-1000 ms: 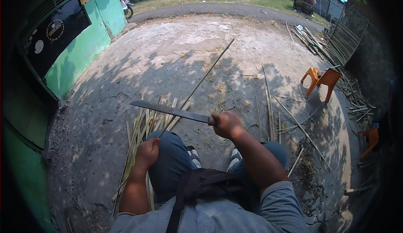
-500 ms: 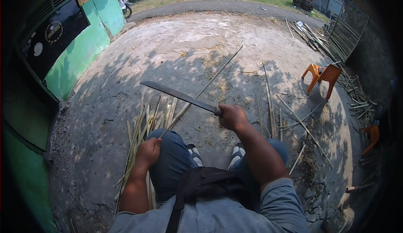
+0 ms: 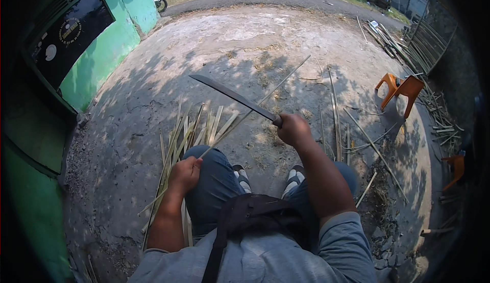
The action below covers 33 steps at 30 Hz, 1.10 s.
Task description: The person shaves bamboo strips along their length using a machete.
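My right hand is closed round the handle of a machete, whose long dark blade points to the far left. Close to my left knee, my left hand grips a long thin bamboo strip. The strip slants away to the far right, and its short near end sticks out behind the hand. In this view the blade crosses the strip; whether they touch I cannot tell. Beside and beyond my left leg lies a pile of split bamboo strips, partly hidden by my arm.
Loose bamboo strips lie on the ground to the right. Farther right are an orange plastic chair and heaped bamboo along a wall. A green wall stands at left. My sandalled feet rest on the concrete ground.
My right hand and the machete have risen a little in the picture, the blade now slanting more steeply. My left hand still grips the strip. The whole view has shifted slightly.
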{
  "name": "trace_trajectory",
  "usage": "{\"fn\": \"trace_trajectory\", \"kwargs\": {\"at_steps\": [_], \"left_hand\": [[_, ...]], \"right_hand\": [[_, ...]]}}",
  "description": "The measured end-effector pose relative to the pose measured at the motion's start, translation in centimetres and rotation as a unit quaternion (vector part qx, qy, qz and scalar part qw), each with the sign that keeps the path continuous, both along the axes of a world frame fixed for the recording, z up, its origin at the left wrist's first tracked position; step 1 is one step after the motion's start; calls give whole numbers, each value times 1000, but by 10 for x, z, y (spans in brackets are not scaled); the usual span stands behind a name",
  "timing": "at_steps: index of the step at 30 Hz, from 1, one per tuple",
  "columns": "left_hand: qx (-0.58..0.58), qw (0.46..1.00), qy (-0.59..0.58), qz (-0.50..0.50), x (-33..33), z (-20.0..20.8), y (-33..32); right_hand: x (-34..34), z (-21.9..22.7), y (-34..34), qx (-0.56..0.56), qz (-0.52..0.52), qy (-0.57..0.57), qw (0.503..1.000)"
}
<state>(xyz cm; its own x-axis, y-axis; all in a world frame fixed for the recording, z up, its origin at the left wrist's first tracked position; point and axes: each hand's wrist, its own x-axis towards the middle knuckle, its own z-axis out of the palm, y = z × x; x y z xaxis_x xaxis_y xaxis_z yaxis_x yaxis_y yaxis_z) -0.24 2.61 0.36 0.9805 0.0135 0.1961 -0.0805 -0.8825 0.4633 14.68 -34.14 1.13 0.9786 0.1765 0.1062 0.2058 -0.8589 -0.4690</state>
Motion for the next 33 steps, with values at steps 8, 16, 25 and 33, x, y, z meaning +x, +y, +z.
{"fn": "trace_trajectory", "kwargs": {"at_steps": [8, 16, 25, 33], "left_hand": [[15, 1000, 19, 6, -1, 6, -3], [8, 1000, -17, 3, -1, -3, 1], [21, 1000, 5, 20, -5, 6, -4], [24, 999, 31, 35, -1, 6, -6]], "right_hand": [[-24, 12, 14, -25, 40, 10, 999], [-11, 7, 13, -15, 36, -20, 999], [-2, -10, -10, 30, -14, -18, 999], [-13, -1, 2, 22, 9, -59, 998]]}}
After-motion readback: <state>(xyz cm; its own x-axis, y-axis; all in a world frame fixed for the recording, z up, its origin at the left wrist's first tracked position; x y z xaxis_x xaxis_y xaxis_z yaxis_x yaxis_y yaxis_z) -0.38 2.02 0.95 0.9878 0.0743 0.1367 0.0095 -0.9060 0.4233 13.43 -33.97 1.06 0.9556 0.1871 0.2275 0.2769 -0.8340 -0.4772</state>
